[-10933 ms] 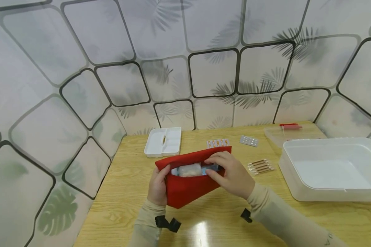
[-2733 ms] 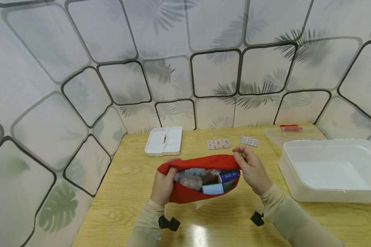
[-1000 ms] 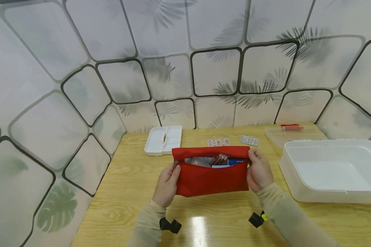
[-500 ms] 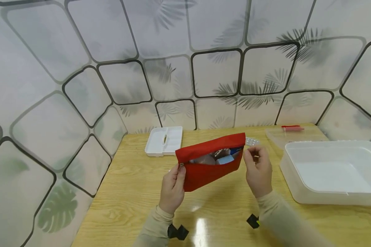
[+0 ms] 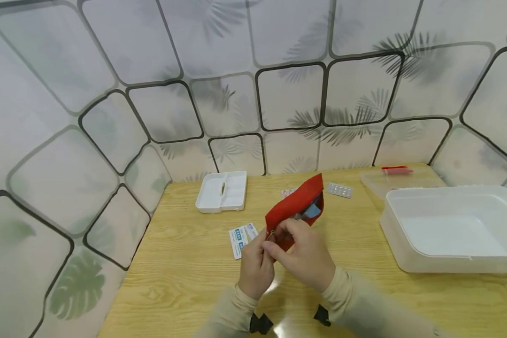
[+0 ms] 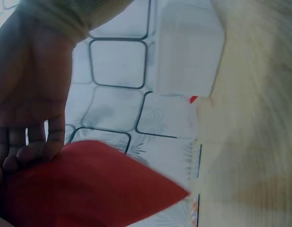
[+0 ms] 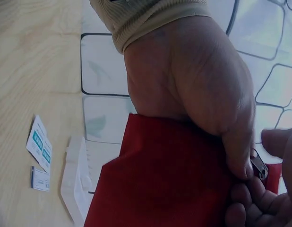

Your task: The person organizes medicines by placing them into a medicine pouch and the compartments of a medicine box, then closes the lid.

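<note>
A red zippered pouch, its mouth partly open, is tilted in front of me with its right end higher. A light blue item shows inside; the other contents are mostly hidden. My left hand grips the pouch's lower left end. At that same end, the thumb and index finger of my right hand pinch at the metal zipper pull. Red fabric hangs under the curled fingers in the left wrist view.
White-and-teal packets lie left of the hands. Behind are a white compartment tray, a partly hidden orange capsule blister and a silver blister pack. A large white bin stands right, before a clear lid.
My right hand has left the pouch's right end and come over to the zipper end; the pouch has turned and tilted. The packets are uncovered. The swab pack seen on the table earliest is gone from there.
</note>
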`<move>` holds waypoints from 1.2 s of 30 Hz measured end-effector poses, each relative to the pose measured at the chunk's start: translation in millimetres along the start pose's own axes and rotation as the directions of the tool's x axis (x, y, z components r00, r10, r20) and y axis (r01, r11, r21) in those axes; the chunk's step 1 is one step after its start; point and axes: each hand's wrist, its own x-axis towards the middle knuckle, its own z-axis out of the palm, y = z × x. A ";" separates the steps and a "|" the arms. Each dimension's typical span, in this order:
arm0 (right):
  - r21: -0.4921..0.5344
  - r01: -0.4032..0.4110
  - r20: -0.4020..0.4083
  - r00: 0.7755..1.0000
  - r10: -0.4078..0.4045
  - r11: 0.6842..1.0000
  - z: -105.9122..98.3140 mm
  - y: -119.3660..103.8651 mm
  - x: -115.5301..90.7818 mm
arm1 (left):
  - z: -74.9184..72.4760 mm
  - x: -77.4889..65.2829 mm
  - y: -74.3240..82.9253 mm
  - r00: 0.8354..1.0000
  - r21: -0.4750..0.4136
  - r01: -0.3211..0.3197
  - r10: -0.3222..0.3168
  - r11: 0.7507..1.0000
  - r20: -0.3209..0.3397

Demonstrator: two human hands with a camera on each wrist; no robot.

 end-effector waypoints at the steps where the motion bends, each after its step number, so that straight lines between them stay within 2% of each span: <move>1: -0.019 0.003 -0.003 1.000 -0.003 1.000 1.6 0.4 -0.8 | 2.2 -2.1 -1.5 1.000 0.013 -0.018 0.018 1.000 -0.002; 3: -0.048 0.012 -0.010 1.000 -0.013 0.999 3.9 1.2 -2.3 | 5.2 -4.9 -2.7 0.999 -0.002 -0.037 0.037 0.999 0.007; 5: -0.066 0.017 -0.015 1.000 -0.018 0.998 4.9 1.4 -4.1 | 6.7 -6.3 -2.7 1.000 -0.043 -0.023 0.024 0.999 0.020; 9: -0.103 0.034 -0.018 0.999 -0.036 0.994 5.2 -0.2 -8.7 | 5.2 -8.1 -0.5 0.998 -0.181 0.043 -0.033 0.983 0.057; 12: -0.113 0.067 -0.022 0.997 -0.070 0.991 6.0 -1.7 -11.1 | 1.6 -8.6 3.2 0.992 -0.280 0.108 -0.085 0.954 0.093; 14: -0.123 0.101 -0.024 0.994 -0.105 0.987 7.5 -2.0 -12.7 | -0.6 -7.5 6.3 0.986 -0.310 0.157 -0.131 0.938 0.103; 15: -0.130 0.113 -0.018 0.993 -0.116 0.985 8.3 -2.2 -13.8 | -0.9 -7.0 8.0 0.979 -0.329 0.200 -0.174 0.923 0.108; 17: -0.141 0.141 -0.007 0.990 -0.144 0.980 10.3 -2.8 -16.4 | -0.9 -5.6 11.4 0.953 -0.337 0.304 -0.286 0.891 0.102; 21: -0.160 0.143 0.037 0.990 -0.139 0.977 12.0 -4.5 -21.8 | -1.1 0.2 24.5 0.903 -0.318 0.423 -0.424 0.849 0.068; 22: -0.161 0.145 0.041 0.989 -0.140 0.976 12.1 -4.7 -22.2 | -1.4 0.7 25.7 0.903 -0.305 0.423 -0.426 0.853 0.061; 24: -0.167 0.138 0.047 0.990 -0.132 0.976 12.0 -4.0 -22.6 | -1.9 1.0 27.0 0.917 -0.277 0.393 -0.396 0.877 0.049; 27: -0.194 0.157 0.024 0.988 -0.155 0.968 12.2 -0.5 -22.9 | -0.6 -2.5 21.5 0.946 -0.207 0.321 -0.322 0.924 0.031; 29: -0.218 0.172 0.006 0.985 -0.175 0.961 12.3 2.2 -23.4 | 0.7 -6.5 15.9 0.962 -0.170 0.273 -0.273 0.947 0.025; 31: -0.244 0.192 -0.018 0.979 -0.203 0.951 12.3 5.1 -23.7 | 1.3 -9.1 13.4 0.970 -0.160 0.245 -0.243 0.956 0.030; 36: -0.291 0.217 -0.039 0.971 -0.238 0.932 9.9 11.3 -24.4 | 1.1 -13.9 9.9 0.974 -0.134 0.229 -0.226 0.964 0.035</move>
